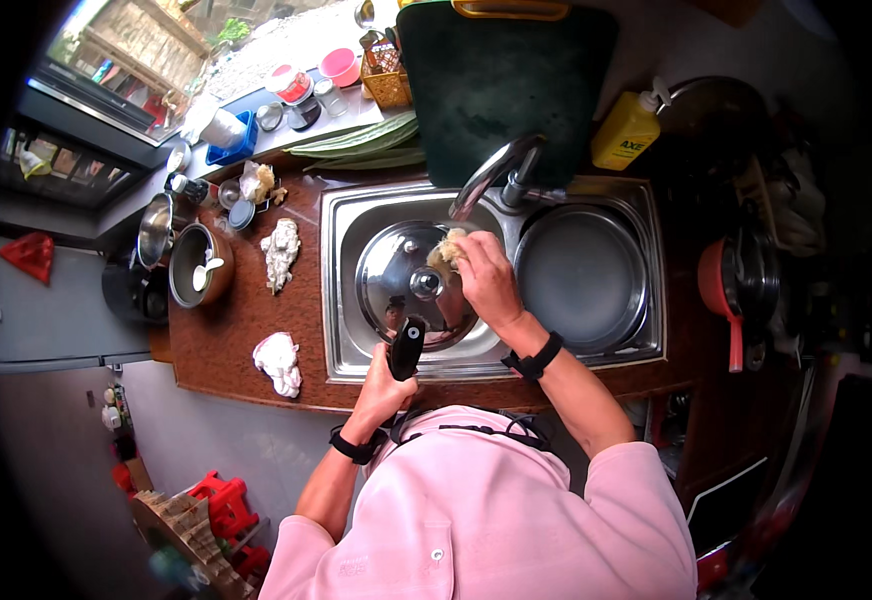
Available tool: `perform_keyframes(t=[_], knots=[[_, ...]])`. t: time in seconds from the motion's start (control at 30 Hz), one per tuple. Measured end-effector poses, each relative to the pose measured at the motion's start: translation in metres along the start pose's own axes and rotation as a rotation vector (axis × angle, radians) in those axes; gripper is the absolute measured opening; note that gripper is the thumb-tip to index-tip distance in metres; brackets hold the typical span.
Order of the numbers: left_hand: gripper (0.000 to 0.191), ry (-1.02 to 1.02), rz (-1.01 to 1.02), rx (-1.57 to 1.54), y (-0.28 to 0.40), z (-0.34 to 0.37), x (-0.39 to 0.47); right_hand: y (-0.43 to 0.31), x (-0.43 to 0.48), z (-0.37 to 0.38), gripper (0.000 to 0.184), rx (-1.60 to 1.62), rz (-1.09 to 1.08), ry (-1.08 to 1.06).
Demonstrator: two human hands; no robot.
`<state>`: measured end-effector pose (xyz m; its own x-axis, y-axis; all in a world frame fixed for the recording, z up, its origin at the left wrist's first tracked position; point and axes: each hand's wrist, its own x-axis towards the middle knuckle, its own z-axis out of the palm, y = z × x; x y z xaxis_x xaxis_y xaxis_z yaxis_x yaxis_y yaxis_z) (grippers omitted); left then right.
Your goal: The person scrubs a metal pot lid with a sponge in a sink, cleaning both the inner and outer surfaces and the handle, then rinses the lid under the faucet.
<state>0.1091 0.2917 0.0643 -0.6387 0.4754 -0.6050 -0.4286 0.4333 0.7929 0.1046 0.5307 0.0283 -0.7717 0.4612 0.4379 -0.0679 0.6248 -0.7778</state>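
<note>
My left hand [387, 394] grips the black handle [407, 349] of a pan, low over the front of the left sink basin. Behind that handle, a shiny round metal lid or pan [383, 262] with a central knob lies in the basin; whether the two are joined I cannot tell. Pinched in the fingers of my right hand [488, 281] is a tan fibrous scrubber [451, 246], above the right side of the shiny metal, under the tap. A wide round metal pan [582, 277] fills the right basin.
The chrome faucet [492, 169] arches over the left basin, before a dark green board [507, 82]. A yellow soap bottle [626, 131] stands behind the right basin. Crumpled cloths [278, 364] and a pot [200, 266] with a white spoon are at left; a red-handled pan [719, 281] is at right.
</note>
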Motion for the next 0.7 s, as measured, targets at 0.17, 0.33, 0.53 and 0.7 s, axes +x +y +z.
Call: perform_keyframes(t=[0.17,0.33,0.53,0.7], knots=[[0.046,0.021,0.002,0.053,-0.003,-0.003,0.002,0.004,-0.021,0.012,0.014,-0.085,-0.113,-0.176],[0.048,0.071,0.035,0.158,-0.010,-0.012,0.007,0.032,-0.047,-0.003,0.011,-0.006,0.076,-0.354],[0.051,0.083,0.186,0.498,-0.019,-0.009,0.009,0.028,0.003,0.012,0.015,0.107,0.194,-0.185],[0.055,0.089,0.155,0.539,-0.026,-0.002,0.018,0.007,-0.003,0.031,0.008,0.121,0.012,-0.347]])
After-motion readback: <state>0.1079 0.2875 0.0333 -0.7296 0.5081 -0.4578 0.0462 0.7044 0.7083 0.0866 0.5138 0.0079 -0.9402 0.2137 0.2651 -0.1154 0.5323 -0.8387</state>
